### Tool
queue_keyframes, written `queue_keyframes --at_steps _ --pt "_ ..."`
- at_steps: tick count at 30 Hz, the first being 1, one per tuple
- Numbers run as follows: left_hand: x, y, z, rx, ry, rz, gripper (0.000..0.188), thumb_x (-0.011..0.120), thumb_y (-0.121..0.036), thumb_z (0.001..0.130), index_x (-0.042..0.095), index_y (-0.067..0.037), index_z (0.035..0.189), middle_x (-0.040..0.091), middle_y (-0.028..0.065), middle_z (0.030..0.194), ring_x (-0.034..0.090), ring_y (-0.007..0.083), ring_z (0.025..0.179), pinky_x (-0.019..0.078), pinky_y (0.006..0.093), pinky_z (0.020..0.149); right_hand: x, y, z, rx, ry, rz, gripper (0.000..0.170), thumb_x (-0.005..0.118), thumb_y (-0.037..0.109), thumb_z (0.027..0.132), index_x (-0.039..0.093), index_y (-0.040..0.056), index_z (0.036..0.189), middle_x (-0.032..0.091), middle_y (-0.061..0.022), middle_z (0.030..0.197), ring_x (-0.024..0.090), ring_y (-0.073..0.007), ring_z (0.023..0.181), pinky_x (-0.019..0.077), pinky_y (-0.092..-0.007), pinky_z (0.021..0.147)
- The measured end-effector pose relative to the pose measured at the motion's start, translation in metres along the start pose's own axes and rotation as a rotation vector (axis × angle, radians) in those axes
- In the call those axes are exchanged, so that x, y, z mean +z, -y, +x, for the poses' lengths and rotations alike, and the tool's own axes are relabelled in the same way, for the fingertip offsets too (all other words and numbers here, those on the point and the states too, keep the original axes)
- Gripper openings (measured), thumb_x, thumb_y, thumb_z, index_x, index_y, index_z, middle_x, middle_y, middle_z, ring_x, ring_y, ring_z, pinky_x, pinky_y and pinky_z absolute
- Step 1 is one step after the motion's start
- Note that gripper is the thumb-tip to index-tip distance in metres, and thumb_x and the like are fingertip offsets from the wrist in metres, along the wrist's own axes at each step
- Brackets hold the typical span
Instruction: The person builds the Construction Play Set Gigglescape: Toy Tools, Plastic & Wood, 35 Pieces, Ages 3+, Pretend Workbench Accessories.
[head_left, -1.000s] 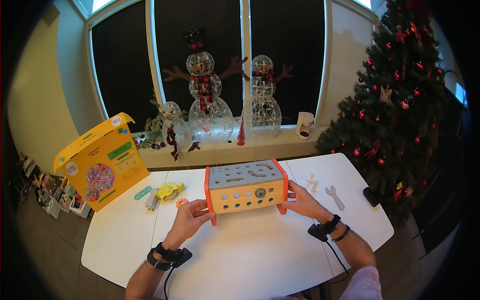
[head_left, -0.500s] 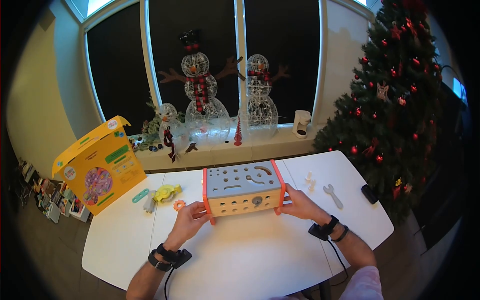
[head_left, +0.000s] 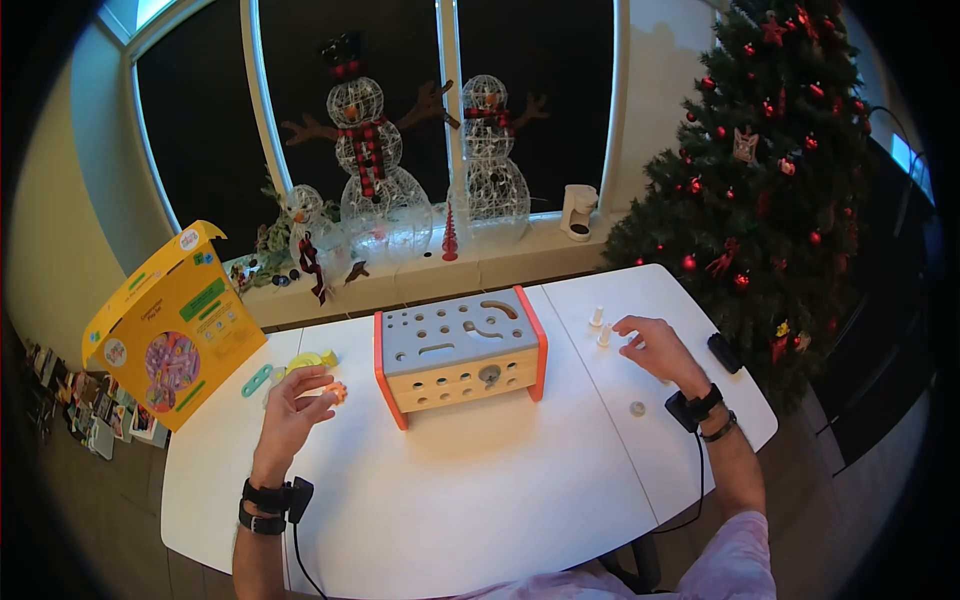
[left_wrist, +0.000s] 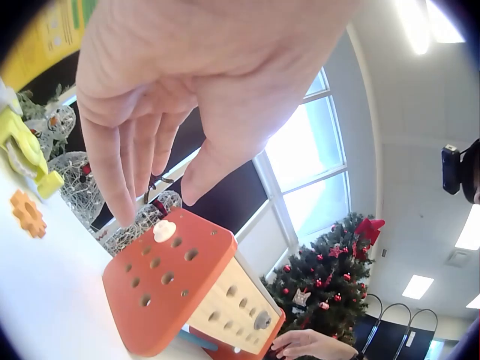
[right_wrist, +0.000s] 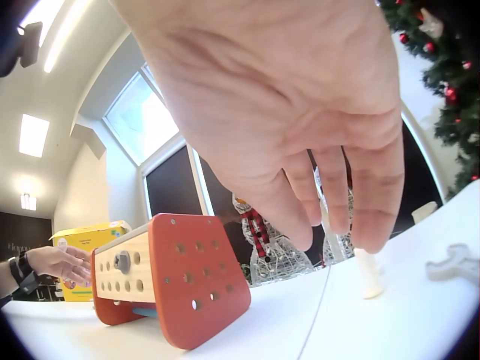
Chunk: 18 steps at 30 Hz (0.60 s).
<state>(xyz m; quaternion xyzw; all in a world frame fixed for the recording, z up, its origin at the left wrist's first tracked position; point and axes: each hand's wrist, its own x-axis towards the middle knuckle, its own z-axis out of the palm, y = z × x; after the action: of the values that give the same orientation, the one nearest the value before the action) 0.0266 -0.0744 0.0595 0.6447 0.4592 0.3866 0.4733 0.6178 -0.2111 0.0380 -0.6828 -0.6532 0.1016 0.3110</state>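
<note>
Upright cream, plastic-looking cylindrical peg [head_left: 604, 337] stands just left of the fingertips of the nearer right hand [head_left: 662, 352], fingers relaxed, contact unclear, toward the white table's [head_left: 480, 520] far edge, left hand [head_left: 289, 418] loosely spread, empty

Both hands are off the toy workbench [head_left: 460, 345]; a second ago they grip its two ends, now it stands on the surface [head_left: 480, 500] unheld. Left hand [head_left: 290, 412] is out to the left, fingers loose, near the orange gear [left_wrist: 28, 214] but not touching; it now partly covers the yellow toy [head_left: 312, 360] in head view. Right hand [head_left: 660, 352] is out to the right, fingertips just beside the nearer white peg [head_left: 604, 337]; contact unclear. That hand now blocks most of the wrench [right_wrist: 454, 264] in head view. Small grey disc [head_left: 637, 409] now shows on the surface, right side. Head view dips and turns rightward.
</note>
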Motion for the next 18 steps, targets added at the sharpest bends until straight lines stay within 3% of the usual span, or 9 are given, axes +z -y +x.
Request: queue_keyframes --at_steps 6,9,11,14,18 --pt "-0.017 0.002 -0.001 0.007 -0.061 0.0 0.044 0.079 -0.013 0.105 0.062 -0.002 0.144 0.072 0.0141 0.138 0.078 0.0218 0.114 0.0675 0.036 0.092 0.008 -0.022 0.004 0.133 -0.006 -0.092 0.044 0.082 0.008 0.093 0.072 0.0072 0.136 0.079 -0.0136 0.118 0.076 -0.0302 0.093 0.0628 -0.0419 0.085" --pt "-0.019 0.005 0.001 -0.003 -0.081 -0.021 0.042 0.078 -0.013 0.105 0.062 -0.003 0.143 0.072 0.0137 0.137 0.078 0.0219 0.113 0.0679 0.0366 0.091 0.022 -0.045 0.019 0.14 -0.008 -0.033 0.047 0.083 0.01 0.094 0.069 0.0067 0.138 0.078 -0.0133 0.117 0.077 -0.0276 0.084 0.0634 -0.0404 0.078" --pt "-0.022 0.006 0.001 -0.012 -0.109 -0.027 0.042 0.077 -0.013 0.105 0.063 -0.003 0.143 0.071 0.0137 0.138 0.078 0.022 0.112 0.068 0.0367 0.091 0.028 -0.048 0.032 0.274 0.015 0.103 0.044 0.083 0.012 0.095 0.069 0.0059 0.136 0.077 -0.0121 0.113 0.076 -0.0231 0.073 0.0625 -0.0371 0.067" --pt "-0.024 0.006 0.0 -0.006 -0.128 -0.042 0.042 0.077 -0.012 0.105 0.063 -0.002 0.143 0.07 0.0136 0.139 0.078 0.0224 0.111 0.0683 0.0374 0.091 0.042 -0.07 0.049 0.264 -0.031 0.109 0.039 0.084 0.013 0.095 0.07 0.0048 0.131 0.076 -0.0109 0.108 0.075 -0.019 0.065 0.0602 -0.0339 0.058" --pt "-0.035 0.015 0.004 -0.018 -0.129 -0.044 0.043 0.078 -0.012 0.105 0.063 -0.002 0.144 0.069 0.0136 0.138 0.077 0.0221 0.111 0.0688 0.0375 0.091 0.047 -0.074 0.057 0.278 -0.009 0.093 0.031 0.083 0.011 0.096 0.073 0.0026 0.124 0.077 -0.0107 0.103 0.076 -0.0184 0.067 0.0603 -0.0336 0.059"
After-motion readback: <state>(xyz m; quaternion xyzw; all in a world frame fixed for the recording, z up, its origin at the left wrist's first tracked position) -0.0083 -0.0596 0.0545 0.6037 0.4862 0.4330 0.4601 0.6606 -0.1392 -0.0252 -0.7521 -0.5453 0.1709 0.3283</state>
